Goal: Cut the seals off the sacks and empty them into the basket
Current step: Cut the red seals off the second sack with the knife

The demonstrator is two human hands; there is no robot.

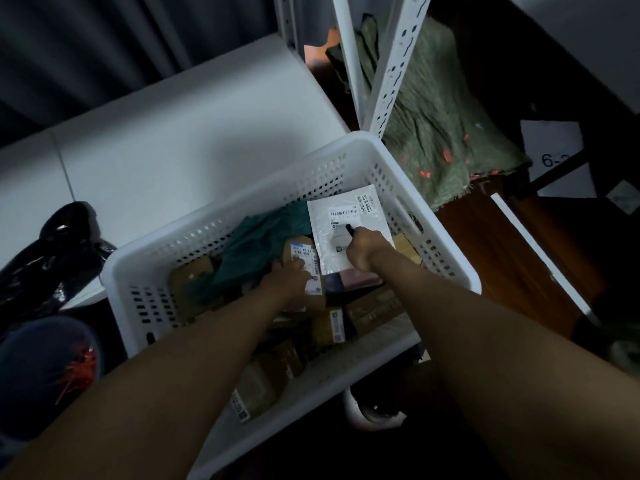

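**Inspector:** Right hand first. Its grip is curled round a dark pen-like tool, tip down on the white mailer. Whether it is a marker or a cutter, I cannot tell.

**Clerk:** And the left hand?

**Inspector:** Resting on a labelled cardboard parcel just beside the mailer. The fingers are blurred, so I cannot tell whether its grip is spread flat or closed on the parcel's edge.

**Clerk:** Where do the task's things stand?

**Inspector:** The white basket sits against a pale table and already holds brown parcels and a teal cloth. A green woven sack lies behind the white shelf upright, well apart from both hands.

**Clerk:** Advice for the step in hand?

**Inspector:** My judgement: the mailer lies loose on uneven parcels, so the left hand should pin it flat before the tool bears down. Keep the stroke light and away from the holding fingers.

**Clerk:** Legible writing?

**Inspector:** The mailer's corner label reads "56 6 6603" above a barcode. A paper sheet at right shows "6-", the rest hidden. Other labels are too small to read.
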